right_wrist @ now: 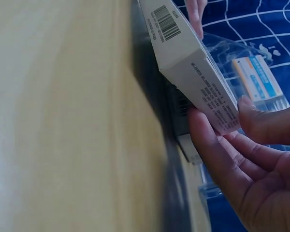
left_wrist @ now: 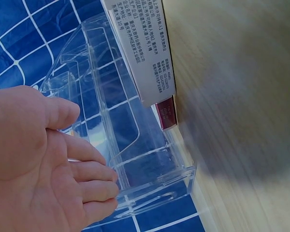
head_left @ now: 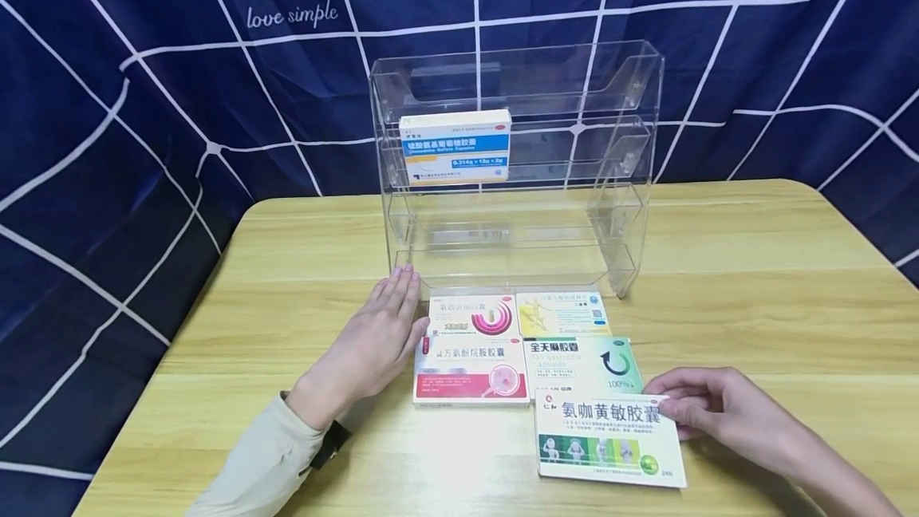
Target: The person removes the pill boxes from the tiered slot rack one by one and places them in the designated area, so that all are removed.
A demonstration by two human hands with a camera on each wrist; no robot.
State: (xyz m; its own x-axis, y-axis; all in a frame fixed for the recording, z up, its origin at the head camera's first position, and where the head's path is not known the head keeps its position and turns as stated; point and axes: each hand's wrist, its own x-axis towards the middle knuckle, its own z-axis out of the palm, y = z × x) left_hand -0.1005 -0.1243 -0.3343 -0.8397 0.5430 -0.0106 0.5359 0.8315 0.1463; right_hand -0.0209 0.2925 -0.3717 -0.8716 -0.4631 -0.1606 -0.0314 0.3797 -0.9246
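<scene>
My right hand (head_left: 725,413) pinches the right edge of a white and green medicine box (head_left: 589,421), thumb on its front. In the right wrist view, that box (right_wrist: 183,63) is tilted and raised off the table between thumb and fingers. It overlaps a green and white medicine box (head_left: 574,363) in the head view. My left hand (head_left: 380,333) has its fingers extended beside a red and white medicine box (head_left: 467,381) and a pink-ringed one (head_left: 459,316), fingertips by the rack's lower left corner. Its palm (left_wrist: 24,179) holds nothing.
A clear tiered plastic rack (head_left: 510,266) stands at the back of the wooden table (head_left: 309,254). A blue and white medicine box (head_left: 455,150) sits on an upper tier, at left. A yellow and white box (head_left: 563,313) lies before the rack. Blue grid cloth (head_left: 287,94) hangs behind.
</scene>
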